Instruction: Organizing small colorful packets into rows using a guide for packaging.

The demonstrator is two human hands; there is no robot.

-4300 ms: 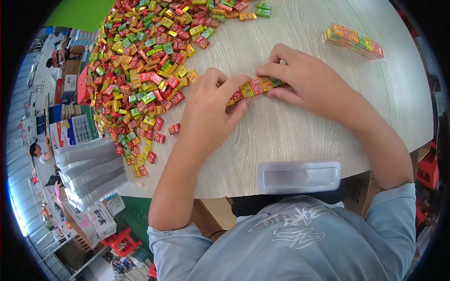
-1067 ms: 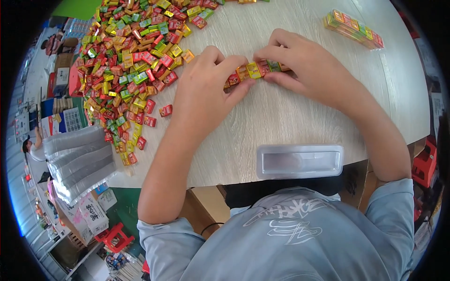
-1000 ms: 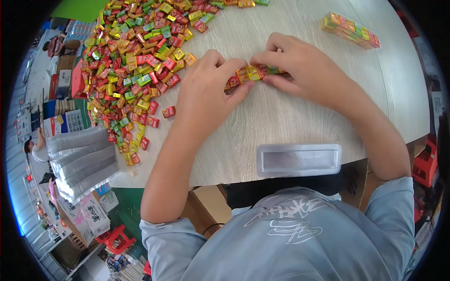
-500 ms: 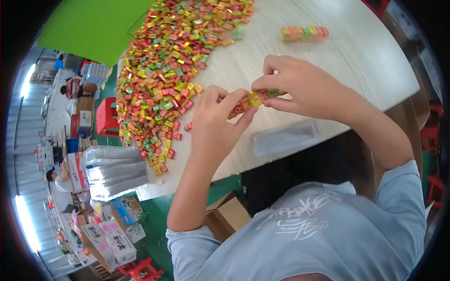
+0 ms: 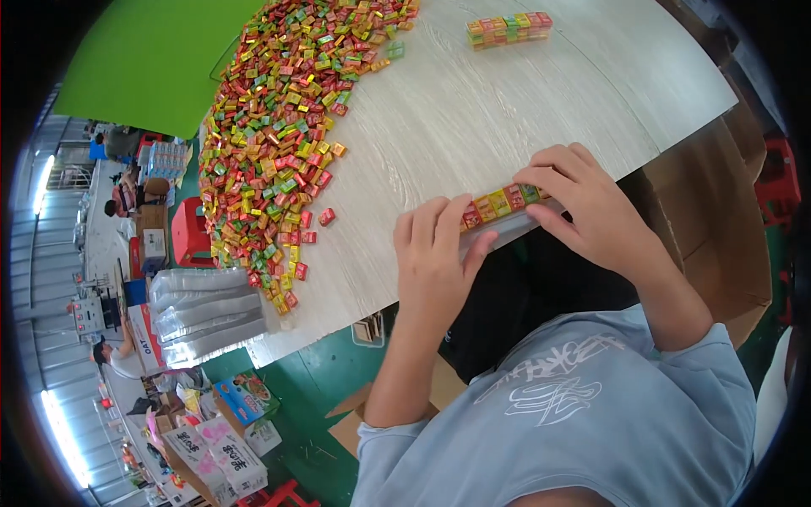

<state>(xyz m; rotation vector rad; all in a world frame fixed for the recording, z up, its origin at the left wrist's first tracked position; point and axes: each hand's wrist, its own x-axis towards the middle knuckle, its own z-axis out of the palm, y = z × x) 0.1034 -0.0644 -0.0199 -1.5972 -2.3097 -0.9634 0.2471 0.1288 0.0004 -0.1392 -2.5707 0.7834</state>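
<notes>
Between both my hands is a row of small wrapped candies point(image 5: 500, 203), red, yellow and green, held together at the near edge of the pale wooden table point(image 5: 473, 118). My left hand point(image 5: 435, 262) grips the row's left end. My right hand point(image 5: 583, 203) pinches its right end. A clear plastic tray point(image 5: 507, 232) sits right under the row, mostly hidden by my fingers.
A large heap of loose coloured candies point(image 5: 287, 135) covers the table's left side. A finished row of candies point(image 5: 509, 28) lies at the far right. Stacked clear trays point(image 5: 207, 308) sit at the left. A cardboard box point(image 5: 718, 211) stands at the right. People work in the background.
The row of candies has been slid from the middle of the table to its near edge over the clear tray. My view has shifted toward me.
</notes>
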